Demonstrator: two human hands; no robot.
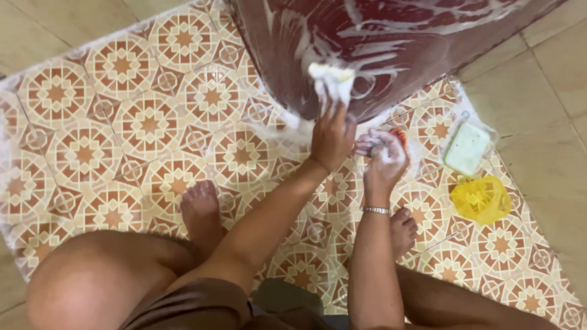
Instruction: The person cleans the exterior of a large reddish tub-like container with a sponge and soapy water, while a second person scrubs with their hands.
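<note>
Soap tray [468,148] behind scrubber [480,198], both right of hands [358,149], on floor [120,121].

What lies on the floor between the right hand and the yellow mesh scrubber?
In the head view, only wet patterned floor tile lies between the soapy right hand and the yellow mesh scrubber; the pale soap bar in its clear dish sits just above that stretch.
</note>
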